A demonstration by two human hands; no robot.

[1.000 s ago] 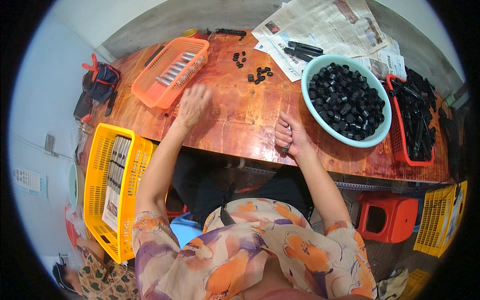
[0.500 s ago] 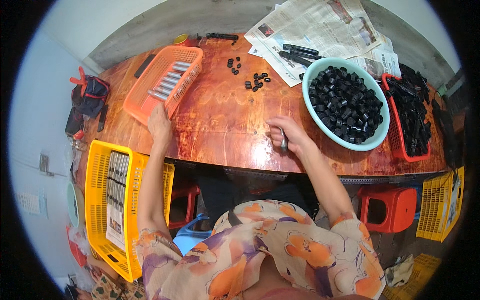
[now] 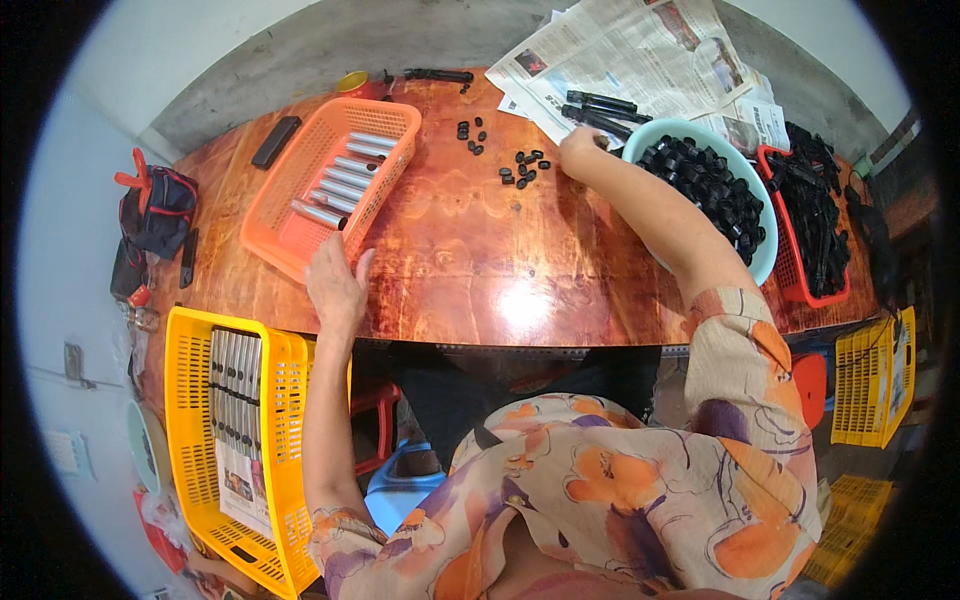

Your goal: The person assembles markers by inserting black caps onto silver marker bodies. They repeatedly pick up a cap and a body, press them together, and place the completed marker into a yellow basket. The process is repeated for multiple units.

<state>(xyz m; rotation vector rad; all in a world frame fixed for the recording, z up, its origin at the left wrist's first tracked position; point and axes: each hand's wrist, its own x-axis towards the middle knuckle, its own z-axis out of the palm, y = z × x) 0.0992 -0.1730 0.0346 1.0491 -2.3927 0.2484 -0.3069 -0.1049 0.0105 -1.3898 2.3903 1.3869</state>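
A: Head view, and here we are: the left hand [image 3: 337,287] is at the near end of the basket [image 3: 285,190], fingers extended, thumb spread, nothing visibly gripped.

B: Where are the tubes [image 3: 345,182]?

A: Inside that basket, laid side by side in a row! The nearest one ends just beyond our fingertips; contact we can't tell.

B: Why that row?

A: Probably to stop them rolling about, with their ends turned our way for easy reach.

B: And the right hand [image 3: 583,150]?

A: Far across the table [image 3: 450,270], between the rings [image 3: 525,165] and the bowl [image 3: 768,240], just short of the rods [image 3: 598,112]. Our fingers are hidden there, so whether they hold anything, we can't tell.

B: Those rods lie on newspaper [image 3: 640,60].

A: Perhaps to spare them scratches. The bowl's wall, we'd guess, keeps the heaped caps [image 3: 700,185] from scattering.
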